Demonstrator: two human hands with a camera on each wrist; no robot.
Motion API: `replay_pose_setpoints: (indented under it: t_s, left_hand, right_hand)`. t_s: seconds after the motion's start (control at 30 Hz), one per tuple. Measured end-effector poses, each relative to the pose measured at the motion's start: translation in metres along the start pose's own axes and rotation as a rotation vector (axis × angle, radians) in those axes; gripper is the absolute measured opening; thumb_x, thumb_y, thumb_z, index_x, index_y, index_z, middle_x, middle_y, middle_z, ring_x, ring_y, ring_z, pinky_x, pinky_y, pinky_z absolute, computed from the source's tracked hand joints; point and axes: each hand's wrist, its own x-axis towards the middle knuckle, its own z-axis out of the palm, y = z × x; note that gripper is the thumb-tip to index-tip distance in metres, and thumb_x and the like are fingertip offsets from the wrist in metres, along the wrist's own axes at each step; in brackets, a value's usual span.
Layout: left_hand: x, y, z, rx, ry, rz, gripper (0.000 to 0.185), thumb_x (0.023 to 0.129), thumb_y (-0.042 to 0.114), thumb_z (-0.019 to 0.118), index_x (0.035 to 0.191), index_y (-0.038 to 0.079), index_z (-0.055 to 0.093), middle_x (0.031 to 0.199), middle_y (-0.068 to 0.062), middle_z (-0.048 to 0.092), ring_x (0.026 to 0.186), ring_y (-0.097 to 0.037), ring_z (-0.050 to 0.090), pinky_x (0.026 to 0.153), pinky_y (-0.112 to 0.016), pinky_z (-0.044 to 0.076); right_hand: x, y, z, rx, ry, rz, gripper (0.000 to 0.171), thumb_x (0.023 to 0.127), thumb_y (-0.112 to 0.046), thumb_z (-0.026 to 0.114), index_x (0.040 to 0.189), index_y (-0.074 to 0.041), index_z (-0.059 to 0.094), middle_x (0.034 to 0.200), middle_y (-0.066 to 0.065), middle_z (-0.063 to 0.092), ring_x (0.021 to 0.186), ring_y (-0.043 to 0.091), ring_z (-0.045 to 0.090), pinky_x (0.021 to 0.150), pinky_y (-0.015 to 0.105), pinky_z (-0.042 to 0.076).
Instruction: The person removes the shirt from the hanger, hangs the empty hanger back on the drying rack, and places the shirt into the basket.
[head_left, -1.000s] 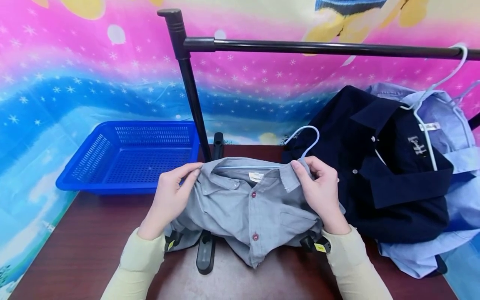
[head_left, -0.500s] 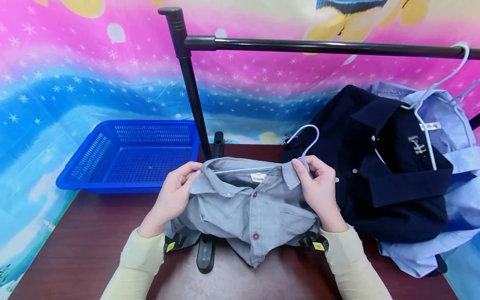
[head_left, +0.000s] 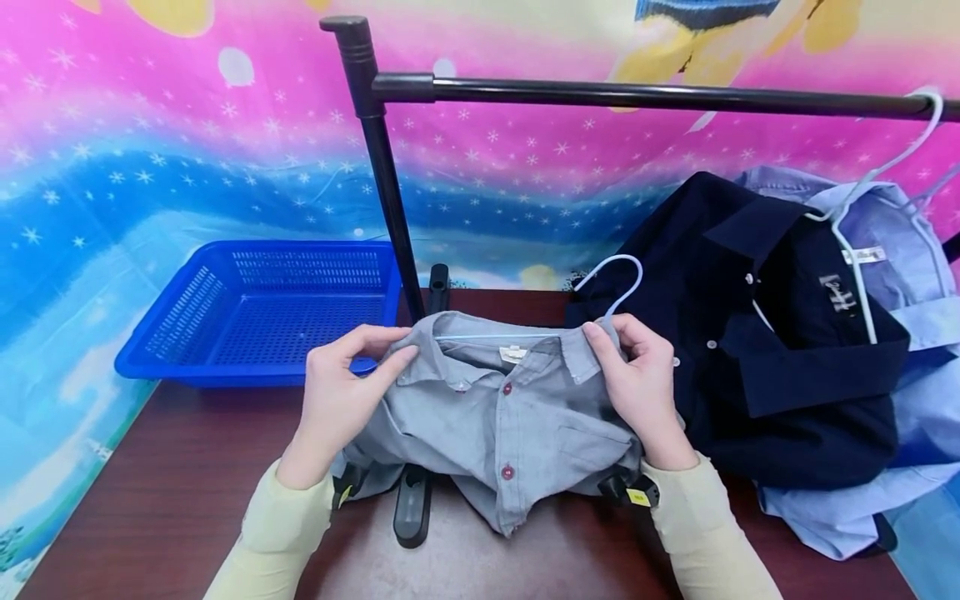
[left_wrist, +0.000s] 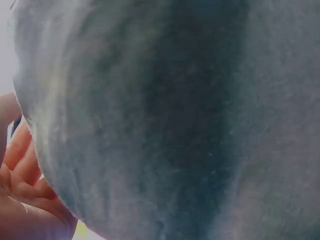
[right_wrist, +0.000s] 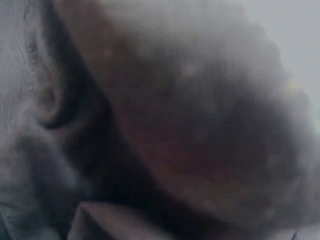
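A grey button-up shirt [head_left: 457, 425] with red buttons lies bunched in front of me, its collar spread. Inside the neck runs a pale blue hanger [head_left: 498, 337]; its hook tilts out at the right, past the collar. My left hand [head_left: 341, 400] pinches the shirt at the left of the collar between thumb and fingers. At the collar's right side, beside the hook's base, my right hand [head_left: 637, 387] pinches the cloth. In the left wrist view grey cloth [left_wrist: 150, 125] covers most of the hand. Blurred cloth [right_wrist: 190, 110] fills the right wrist view.
A blue plastic basket [head_left: 138, 362] stands at the left on the dark red table [head_left: 187, 483]. A black rack [head_left: 637, 95] rises behind the shirt. From its rail hang a navy shirt [head_left: 675, 275] and a light blue shirt [head_left: 930, 408], close to my right hand.
My left hand has shifted its hold at the left collar, its thumb now spread lower on the cloth. The left collar flap turned outward, showing more hanger. My right hand stays nearly still.
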Motion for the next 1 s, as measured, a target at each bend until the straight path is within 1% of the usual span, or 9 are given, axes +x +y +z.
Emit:
replay_pose_setpoints:
  t_s: [0.07, 0.2, 0.3, 0.37, 0.57, 0.7, 0.77, 0.9, 1.0]
  left_hand:
    - [0.000, -0.001, 0.000, 0.012, 0.023, 0.007, 0.024, 0.086, 0.002, 0.082, 0.108, 0.013, 0.080, 0.095, 0.004, 0.076, 0.082, -0.010, 0.069, 0.073, -0.022, 0.052]
    - [0.003, -0.002, -0.004, 0.026, 0.053, 0.028, 0.020, 0.087, 0.000, 0.079, 0.103, 0.011, 0.081, 0.097, 0.003, 0.076, 0.081, -0.010, 0.069, 0.073, -0.020, 0.051]
    - [0.004, -0.002, -0.007, 0.040, 0.052, 0.034, 0.018, 0.089, 0.000, 0.078, 0.101, 0.012, 0.080, 0.098, 0.004, 0.075, 0.081, -0.010, 0.067, 0.074, -0.021, 0.051]
    - [0.005, -0.002, -0.009, 0.049, 0.036, 0.031, 0.016, 0.090, 0.001, 0.077, 0.101, 0.013, 0.079, 0.098, 0.004, 0.074, 0.082, -0.010, 0.066, 0.075, -0.022, 0.050]
    - [0.004, -0.003, -0.010, 0.071, -0.042, -0.018, 0.011, 0.096, 0.007, 0.071, 0.104, 0.012, 0.076, 0.095, 0.001, 0.072, 0.083, -0.012, 0.063, 0.074, -0.024, 0.047]
    - [0.004, -0.005, -0.010, 0.092, -0.088, -0.050, 0.009, 0.099, 0.009, 0.068, 0.106, 0.011, 0.074, 0.093, 0.001, 0.070, 0.084, -0.013, 0.061, 0.074, -0.026, 0.046]
    - [0.004, -0.005, -0.011, 0.101, -0.124, -0.068, 0.009, 0.101, 0.010, 0.066, 0.108, 0.010, 0.072, 0.093, 0.002, 0.069, 0.086, -0.014, 0.061, 0.075, -0.030, 0.046]
    - [0.004, -0.004, -0.014, 0.095, -0.226, -0.117, 0.011, 0.104, 0.013, 0.061, 0.113, 0.010, 0.065, 0.102, 0.000, 0.071, 0.097, -0.016, 0.064, 0.085, -0.041, 0.049]
    - [0.004, -0.003, -0.016, 0.088, -0.295, -0.134, 0.010, 0.105, 0.013, 0.059, 0.114, 0.011, 0.061, 0.107, -0.002, 0.072, 0.104, -0.018, 0.066, 0.091, -0.048, 0.049]
  right_hand:
    - [0.000, 0.000, 0.000, -0.003, 0.006, -0.011, 0.007, 0.093, 0.010, 0.067, 0.086, 0.010, 0.067, 0.066, 0.003, 0.062, 0.059, 0.004, 0.051, 0.054, 0.020, 0.038]
    - [0.001, 0.001, -0.003, 0.006, 0.038, -0.026, 0.009, 0.093, 0.010, 0.065, 0.085, 0.012, 0.067, 0.066, 0.001, 0.063, 0.057, 0.002, 0.051, 0.052, 0.020, 0.038]
    - [0.002, 0.003, -0.006, 0.017, 0.065, -0.026, 0.010, 0.094, 0.010, 0.065, 0.084, 0.013, 0.066, 0.066, -0.001, 0.063, 0.054, 0.002, 0.049, 0.050, 0.019, 0.036]
    - [0.002, 0.004, -0.007, 0.020, 0.070, -0.024, 0.011, 0.094, 0.010, 0.065, 0.085, 0.014, 0.066, 0.066, -0.002, 0.064, 0.054, 0.001, 0.049, 0.050, 0.019, 0.036]
    - [0.002, 0.005, -0.007, 0.012, 0.090, -0.007, 0.015, 0.096, 0.007, 0.063, 0.083, 0.014, 0.064, 0.065, -0.004, 0.062, 0.055, 0.003, 0.050, 0.054, 0.019, 0.038]
    - [0.002, 0.004, -0.006, -0.001, 0.106, 0.016, 0.019, 0.098, 0.005, 0.062, 0.080, 0.012, 0.061, 0.059, -0.002, 0.057, 0.053, 0.004, 0.047, 0.053, 0.020, 0.036]
    - [0.002, 0.003, -0.005, -0.008, 0.109, 0.031, 0.020, 0.099, 0.004, 0.062, 0.081, 0.011, 0.060, 0.058, -0.001, 0.055, 0.053, 0.004, 0.046, 0.053, 0.020, 0.035]
    - [0.002, 0.001, -0.003, -0.023, 0.111, 0.063, 0.021, 0.100, 0.000, 0.062, 0.082, 0.011, 0.060, 0.057, -0.001, 0.051, 0.053, 0.004, 0.044, 0.053, 0.020, 0.035]
    - [0.001, 0.000, -0.002, -0.050, 0.111, 0.079, 0.022, 0.100, -0.002, 0.063, 0.083, 0.010, 0.060, 0.056, -0.002, 0.048, 0.053, 0.004, 0.043, 0.053, 0.021, 0.034]
